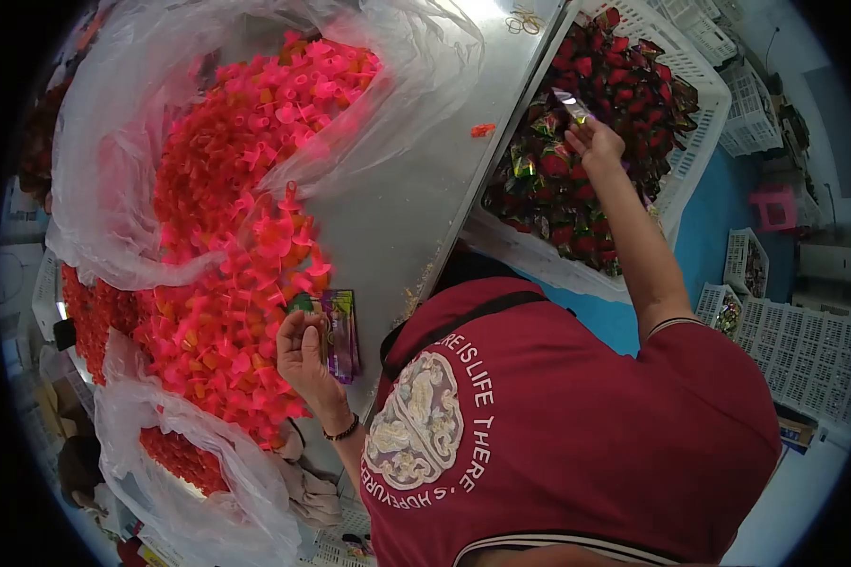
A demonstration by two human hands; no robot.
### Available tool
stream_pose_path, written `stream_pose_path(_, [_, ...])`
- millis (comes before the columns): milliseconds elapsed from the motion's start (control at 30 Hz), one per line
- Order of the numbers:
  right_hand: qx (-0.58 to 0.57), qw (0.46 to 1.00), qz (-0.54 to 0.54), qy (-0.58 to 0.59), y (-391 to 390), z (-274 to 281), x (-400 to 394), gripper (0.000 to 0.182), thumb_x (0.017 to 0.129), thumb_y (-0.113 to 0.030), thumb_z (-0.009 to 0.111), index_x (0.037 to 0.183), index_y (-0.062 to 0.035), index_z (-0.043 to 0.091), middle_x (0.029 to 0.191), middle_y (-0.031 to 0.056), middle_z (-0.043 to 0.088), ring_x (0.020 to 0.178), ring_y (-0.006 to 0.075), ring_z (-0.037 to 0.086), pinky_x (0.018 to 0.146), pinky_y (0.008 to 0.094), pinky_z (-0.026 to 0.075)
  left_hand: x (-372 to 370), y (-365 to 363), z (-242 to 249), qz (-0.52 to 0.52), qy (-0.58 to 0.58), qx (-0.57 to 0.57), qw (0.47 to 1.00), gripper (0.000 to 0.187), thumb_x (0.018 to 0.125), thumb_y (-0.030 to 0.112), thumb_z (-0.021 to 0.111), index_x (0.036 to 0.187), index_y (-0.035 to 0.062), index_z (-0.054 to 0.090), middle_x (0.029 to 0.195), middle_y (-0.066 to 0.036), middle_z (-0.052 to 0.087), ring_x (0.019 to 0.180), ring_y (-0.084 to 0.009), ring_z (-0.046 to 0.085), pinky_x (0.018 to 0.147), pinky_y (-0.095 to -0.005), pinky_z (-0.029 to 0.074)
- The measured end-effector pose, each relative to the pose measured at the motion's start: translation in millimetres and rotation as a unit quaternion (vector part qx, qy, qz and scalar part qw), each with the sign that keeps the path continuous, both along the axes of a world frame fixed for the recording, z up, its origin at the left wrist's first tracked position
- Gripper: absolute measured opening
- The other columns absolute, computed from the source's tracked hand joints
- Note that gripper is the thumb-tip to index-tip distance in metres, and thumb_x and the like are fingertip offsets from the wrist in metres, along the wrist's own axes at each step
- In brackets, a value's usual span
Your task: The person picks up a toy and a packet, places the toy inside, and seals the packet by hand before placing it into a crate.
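Observation:
My right hand [596, 144] reaches over the white crate and pinches a small shiny foil packet [571, 102] by its lower end. Beneath it lies a heap of dark packets with red patches [563, 203]. On the metal table, my left hand [304, 354] has its fingers curled in, and whatever they may hold is hidden. Right beside that hand lies a small stack of purple and green flat packets [342, 331]. To its left spreads a large pile of bright pink and orange plastic pieces [222, 326], spilling from a clear plastic bag [109, 203].
The white crate [704, 118] stands against the right edge of the metal table [388, 203]. An orange piece [482, 130] and rubber bands [523, 21] lie on the table. Another clear bag [246, 472] sits at lower left. More crates [804, 345] and a pink stool [775, 208] stand at right.

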State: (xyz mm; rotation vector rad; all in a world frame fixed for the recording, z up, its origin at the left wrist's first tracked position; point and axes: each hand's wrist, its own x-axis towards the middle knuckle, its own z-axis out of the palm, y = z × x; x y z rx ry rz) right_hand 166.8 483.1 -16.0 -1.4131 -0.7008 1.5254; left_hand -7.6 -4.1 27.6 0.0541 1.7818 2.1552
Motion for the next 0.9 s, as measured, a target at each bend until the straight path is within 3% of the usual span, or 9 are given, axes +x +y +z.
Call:
stream_pose_path(133, [-0.022,0.996,0.03,0.08,-26.7,-34.4,-13.4,0.015,0.088,-0.004,0.053,0.1,0.0042,0.056,0.092,0.0146,0.062,0.08,0.0273,0.064,0.074,0.0408,0.059,6.2,-12.2,-0.5,0.04,-0.006,-0.014,0.999,0.022,0.091,0.0,0.055,0.113,-0.0024,0.057,0.099,-0.007,0.063,0.088,-0.0131,0.061,0.081,-0.0261,0.051])
stream_pose_path(267, [0.029,0.96,0.274,-0.042,-78.1,6.3,-28.4,0.021,0.089,-0.009,0.056,0.104,0.0038,0.062,0.083,0.0081,0.064,0.07,0.0155,0.062,0.058,0.0296,0.054,7.3,-24.4,-4.1,0.045,0.034,-0.039,0.998,0.023,0.092,0.0,0.054,0.114,-0.002,0.056,0.098,-0.007,0.063,0.088,-0.0128,0.06,0.081,-0.0249,0.05])
stream_pose_path(367, [0.25,0.849,0.419,-0.203,-104.8,33.7,-45.4,0.016,0.088,-0.008,0.057,0.098,0.0014,0.067,0.08,0.0033,0.064,0.064,0.0078,0.058,0.052,0.0225,0.046,10.4,-19.4,2.0,0.06,0.088,-0.116,0.988,0.023,0.09,-0.002,0.053,0.113,-0.0028,0.057,0.099,-0.007,0.063,0.088,-0.0127,0.059,0.079,-0.0256,0.049])
stream_pose_path(500, [0.453,0.743,0.463,-0.169,-151.4,65.3,-91.4,0.014,0.087,0.0,0.055,0.097,0.0011,0.065,0.082,0.0077,0.065,0.065,0.0125,0.06,0.057,0.0252,0.047,5.6,-13.3,-3.3,0.026,0.229,-0.32,0.919,0.025,0.084,-0.001,0.059,0.11,0.0001,0.059,0.098,-0.01,0.063,0.087,-0.0199,0.061,0.078,-0.0307,0.049])
stream_pose_path(567, [0.58,0.606,0.527,-0.134,-176.4,69.3,-118.9,0.014,0.084,0.002,0.058,0.097,0.0016,0.065,0.083,0.0079,0.066,0.061,0.0122,0.056,0.056,0.0222,0.043,8.8,-7.9,-1.6,0.005,0.298,-0.393,0.87,0.027,0.082,0.0,0.061,0.109,0.0011,0.059,0.098,-0.012,0.063,0.088,-0.0234,0.061,0.078,-0.0328,0.049])
stream_pose_path(633, [0.553,0.563,0.599,-0.137,-199.2,66.1,-142.6,0.017,0.082,0.003,0.059,0.099,0.0014,0.063,0.087,0.0119,0.063,0.068,0.0219,0.061,0.061,0.0289,0.047,8.4,-5.3,5.2,-0.035,0.3,-0.344,0.889,0.029,0.08,-0.001,0.063,0.108,0.0017,0.06,0.1,-0.015,0.062,0.09,-0.0291,0.06,0.078,-0.035,0.049])
stream_pose_path(700, [0.633,0.484,0.599,-0.073,-224.0,57.9,-173.2,0.021,0.08,0.001,0.059,0.101,-0.0009,0.061,0.091,0.0141,0.059,0.083,0.0326,0.059,0.071,0.0379,0.048,3.7,-6.8,50.2,-0.024,0.264,-0.307,0.914,0.031,0.083,0.006,0.061,0.114,0.0012,0.058,0.103,-0.012,0.062,0.094,-0.023,0.06,0.081,-0.0321,0.047])
stream_pose_path(800, [0.655,0.488,0.575,-0.051,-257.2,42.9,-214.2,0.026,0.08,0.0,0.059,0.105,-0.0018,0.059,0.1,0.0148,0.057,0.092,0.0345,0.057,0.077,0.0415,0.048,6.3,-11.1,155.2,0.199,0.546,-0.132,0.803,0.041,0.092,0.031,0.053,0.125,0.0064,0.052,0.119,-0.011,0.056,0.105,-0.0305,0.055,0.087,-0.0436,0.045])
stream_pose_path(900, [0.678,0.494,0.544,-0.027,-270.1,12.2,-242.9,0.024,0.081,0.004,0.057,0.105,-0.0001,0.061,0.104,0.0175,0.058,0.096,0.0372,0.057,0.082,0.0413,0.047,37.0,-19.9,221.6,0.201,0.769,0.032,0.606,0.041,0.092,0.031,0.053,0.125,0.0065,0.052,0.118,-0.011,0.056,0.105,-0.0303,0.055,0.087,-0.0433,0.045])
